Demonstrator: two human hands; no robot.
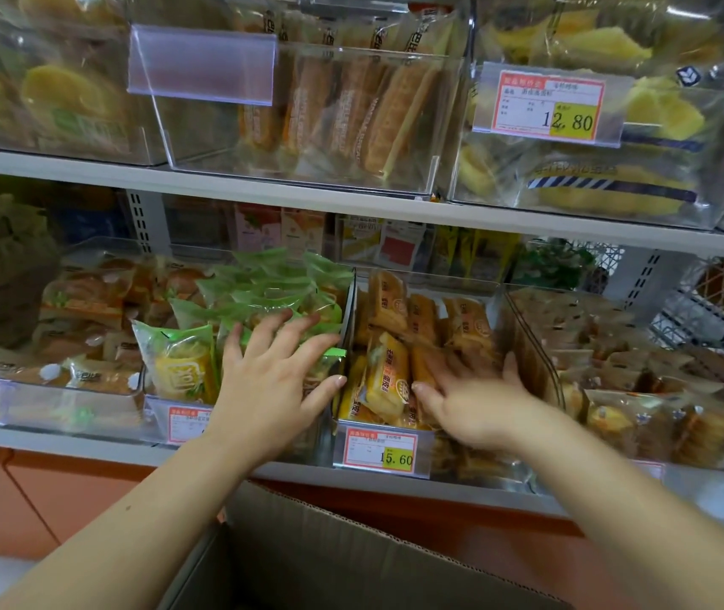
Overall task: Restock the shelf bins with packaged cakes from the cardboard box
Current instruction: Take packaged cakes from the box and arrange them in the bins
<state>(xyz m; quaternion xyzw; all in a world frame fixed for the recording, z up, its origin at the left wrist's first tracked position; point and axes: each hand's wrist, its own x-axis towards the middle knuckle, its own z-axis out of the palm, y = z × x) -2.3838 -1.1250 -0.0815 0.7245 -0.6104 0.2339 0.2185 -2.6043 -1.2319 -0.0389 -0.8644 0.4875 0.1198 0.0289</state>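
My left hand lies flat with spread, straight fingers on the green-wrapped cakes in a clear bin on the lower shelf. My right hand presses with straight fingers on the orange-wrapped cakes in the neighbouring clear bin; its fingertips are blurred. Neither hand holds a package. The open cardboard box sits below my arms at the bottom of the view; its inside is dark and I cannot see its contents.
A price tag reading 15.60 hangs on the orange bin's front. More bins of wrapped cakes stand to the left and right. The upper shelf carries clear bins, one tagged 12.80. A wire basket is at the far right.
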